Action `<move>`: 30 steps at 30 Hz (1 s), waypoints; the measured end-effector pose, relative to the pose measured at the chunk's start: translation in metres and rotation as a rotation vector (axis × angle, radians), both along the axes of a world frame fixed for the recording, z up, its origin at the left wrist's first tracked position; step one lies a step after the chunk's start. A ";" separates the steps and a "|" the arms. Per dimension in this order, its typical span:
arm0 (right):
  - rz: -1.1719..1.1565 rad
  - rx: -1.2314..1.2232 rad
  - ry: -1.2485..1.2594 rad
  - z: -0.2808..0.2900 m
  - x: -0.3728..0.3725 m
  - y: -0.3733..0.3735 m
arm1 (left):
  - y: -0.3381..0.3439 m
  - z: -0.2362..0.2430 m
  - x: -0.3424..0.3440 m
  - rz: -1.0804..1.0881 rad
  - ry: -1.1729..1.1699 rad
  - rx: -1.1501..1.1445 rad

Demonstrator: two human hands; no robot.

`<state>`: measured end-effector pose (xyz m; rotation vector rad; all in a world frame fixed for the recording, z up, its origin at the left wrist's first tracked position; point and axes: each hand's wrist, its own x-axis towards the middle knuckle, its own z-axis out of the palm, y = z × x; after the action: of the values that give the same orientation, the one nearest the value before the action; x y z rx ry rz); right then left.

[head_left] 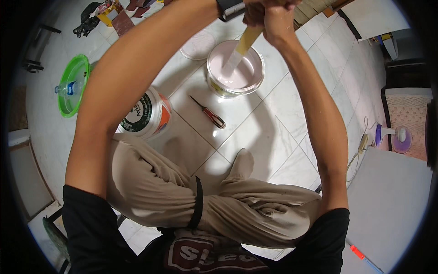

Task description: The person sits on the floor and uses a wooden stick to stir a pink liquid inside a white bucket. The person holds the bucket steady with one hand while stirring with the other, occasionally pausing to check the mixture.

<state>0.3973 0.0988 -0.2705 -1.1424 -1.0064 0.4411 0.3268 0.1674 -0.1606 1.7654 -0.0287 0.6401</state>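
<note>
A bucket (pixel 224 91) of pale pink paint (pixel 248 71) stands on the tiled floor in front of me. Slanting down into it is a flat wooden stick (pixel 248 39), its lower part coated with paint. My left hand (pixel 253 14) and my right hand (pixel 279 23) are both closed round the stick's upper end, high above the rim; the top edge of the picture cuts them off in part. Nearer to me on the floor lies a screwdriver (pixel 210 114) with a red and black handle. Behind the bucket, to the left, is a round pale lid (pixel 199 45).
A second, lidded bucket (pixel 159 114) stands by my left knee, partly behind my forearm. Farther left is a green basin (pixel 62 102) holding a plastic bottle (pixel 68 88). A grey-white panel (pixel 392 201) and a purple fan (pixel 401 139) are at the right.
</note>
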 end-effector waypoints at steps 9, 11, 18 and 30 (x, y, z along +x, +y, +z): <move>0.094 -0.056 0.007 0.038 -0.003 0.006 | 0.005 0.024 -0.017 -0.010 -0.168 0.200; -0.034 -0.131 -0.057 0.004 0.016 0.006 | 0.003 0.005 -0.014 -0.008 -0.130 0.159; -0.074 -0.265 -0.072 -0.040 -0.005 -0.012 | 0.018 -0.090 0.017 -0.203 0.091 -0.240; -0.156 -0.069 0.085 -0.043 0.002 0.014 | 0.000 -0.026 -0.006 -0.002 -0.062 0.057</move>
<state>0.3997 0.1130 -0.3139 -1.2440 -0.8269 0.3987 0.3212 0.1678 -0.1870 1.7997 -0.0919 0.6989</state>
